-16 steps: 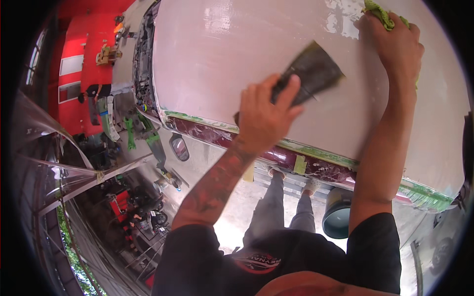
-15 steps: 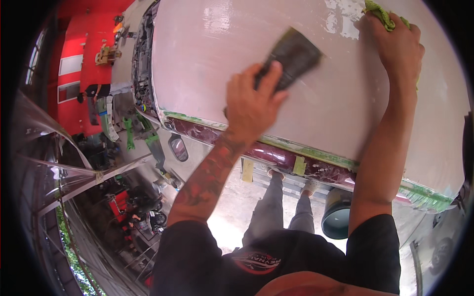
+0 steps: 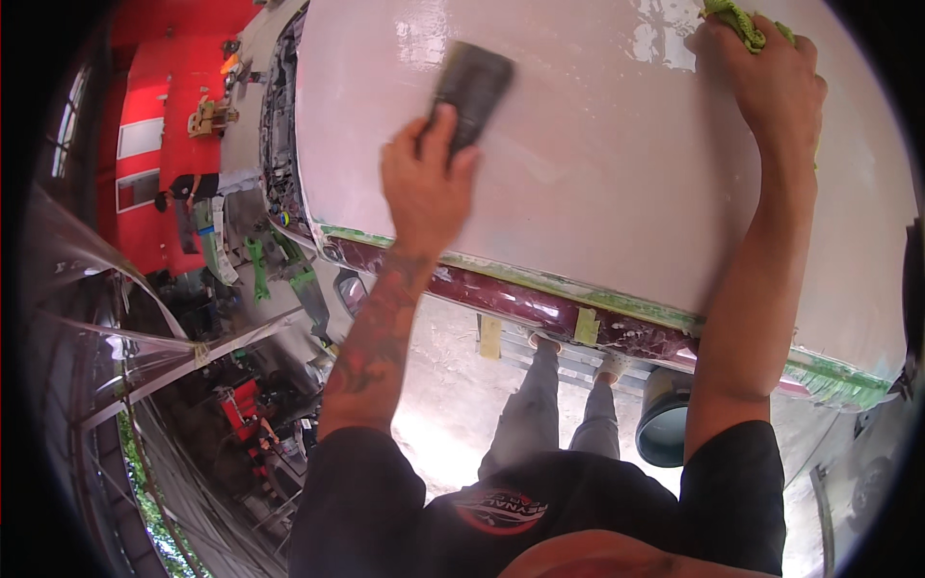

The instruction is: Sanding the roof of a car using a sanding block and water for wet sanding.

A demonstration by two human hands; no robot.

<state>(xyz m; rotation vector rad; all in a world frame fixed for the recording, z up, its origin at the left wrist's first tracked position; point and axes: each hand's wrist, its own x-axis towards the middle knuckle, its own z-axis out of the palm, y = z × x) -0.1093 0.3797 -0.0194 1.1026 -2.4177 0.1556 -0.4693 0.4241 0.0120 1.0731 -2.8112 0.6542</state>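
My left hand (image 3: 429,188) grips a piece of dark sandpaper (image 3: 477,87), which lies against a broad, pale primer-coated car panel (image 3: 578,173). The sandpaper's far end sticks out beyond my fingertips. At the panel's far right, my right hand (image 3: 780,91) is closed round a crumpled lime-green cloth (image 3: 737,21), part of which shows past the fingers. Wet, shiny patches lie on the panel to the left of the cloth. Green and yellowish tape (image 3: 617,301) runs along the panel's near edge, above a maroon strip (image 3: 501,294) of bodywork.
Below the car's edge stands a dark bucket (image 3: 663,429) near my feet. An engine bay (image 3: 282,125) opens at the panel's left end. Further left, another person (image 3: 188,188) is beside green and grey parts. A red wall (image 3: 188,77) stands behind; tools and a plastic sheet (image 3: 106,250) fill the lower left.
My left hand has slid left and somewhat farther out across the panel with the sandpaper. The right hand and cloth stay almost where they were.
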